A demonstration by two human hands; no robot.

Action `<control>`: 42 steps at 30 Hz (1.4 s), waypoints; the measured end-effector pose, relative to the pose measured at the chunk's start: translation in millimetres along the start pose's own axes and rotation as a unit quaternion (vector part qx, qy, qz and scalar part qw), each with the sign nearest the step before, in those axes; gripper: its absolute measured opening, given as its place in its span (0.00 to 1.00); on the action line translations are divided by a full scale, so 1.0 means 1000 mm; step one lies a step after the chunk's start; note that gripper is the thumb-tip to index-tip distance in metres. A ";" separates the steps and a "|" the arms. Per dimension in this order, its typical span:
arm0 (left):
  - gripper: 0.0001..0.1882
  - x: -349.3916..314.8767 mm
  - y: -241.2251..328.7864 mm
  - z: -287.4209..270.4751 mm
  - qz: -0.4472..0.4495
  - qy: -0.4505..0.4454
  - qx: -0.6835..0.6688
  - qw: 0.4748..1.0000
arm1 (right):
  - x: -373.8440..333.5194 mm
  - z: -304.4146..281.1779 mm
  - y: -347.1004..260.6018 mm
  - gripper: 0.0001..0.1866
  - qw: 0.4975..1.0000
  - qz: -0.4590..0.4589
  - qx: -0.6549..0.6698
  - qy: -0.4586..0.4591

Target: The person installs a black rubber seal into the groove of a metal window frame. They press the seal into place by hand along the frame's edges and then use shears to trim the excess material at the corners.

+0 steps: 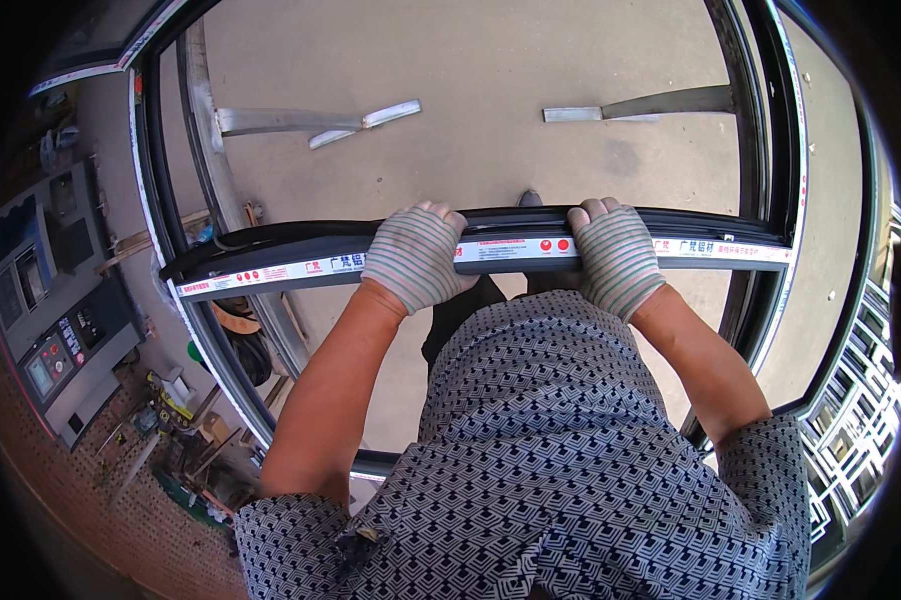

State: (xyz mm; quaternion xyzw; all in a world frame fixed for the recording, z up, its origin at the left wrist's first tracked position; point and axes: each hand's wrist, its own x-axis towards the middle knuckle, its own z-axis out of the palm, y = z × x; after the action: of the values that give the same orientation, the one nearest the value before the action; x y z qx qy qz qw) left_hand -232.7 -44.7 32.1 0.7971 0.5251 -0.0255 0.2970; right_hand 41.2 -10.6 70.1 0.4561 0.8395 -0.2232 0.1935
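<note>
A dark metal frame bar, faced with white printed protective film, runs across in front of me. Along its far edge lies a black rubber strip, whose left end sags loose past the frame's corner. My left hand and my right hand both wear striped knit gloves with the fingertips bare. They are closed over the bar a little apart, left and right of its middle. Their fingers curl over the far edge onto the strip, and the fingertips' undersides are hidden.
The large frame rests on metal supports, with flat arms reaching inward above the floor. At left are a grey machine with a control panel and a cluttered heap of tools. White lattice panels stand at right.
</note>
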 end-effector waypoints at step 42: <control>0.40 0.001 -0.012 0.000 0.071 0.030 0.017 0.997 | -0.025 0.020 0.082 0.36 0.994 -0.053 -0.019 0.091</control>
State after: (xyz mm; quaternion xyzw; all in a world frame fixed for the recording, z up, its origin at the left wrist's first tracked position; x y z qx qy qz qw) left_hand -242.3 -40.4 26.2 0.8377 0.4756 0.0106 0.2682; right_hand 126.6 0.9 50.5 0.4253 0.8808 -0.1747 0.1127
